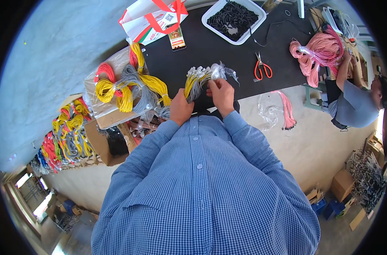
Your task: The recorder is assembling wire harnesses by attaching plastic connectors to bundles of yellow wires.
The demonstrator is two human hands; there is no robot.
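Observation:
My left hand [181, 108] is closed around a bundle of yellow and grey wires [194, 87] at the near edge of the black table. White connectors top the wires' far ends. Beside them, my right hand [222, 94] has its fingers pinched at a clear plastic bag [219, 70], which lies against the connector ends. The fingers hide exactly what they grip. Coiled yellow, grey and red wires [124, 91] rest on a plastic-covered carton to the left. Red-handled scissors [262, 69] lie on the table to the right, blades slightly apart.
A white tray of small black parts [233, 21] stands at the back, right of a phone [176, 39] and a shopping bag [149, 21]. Pink wire bundles [316, 53] lie at the right, near a seated person [357, 102]. An open carton [108, 142] stands lower left.

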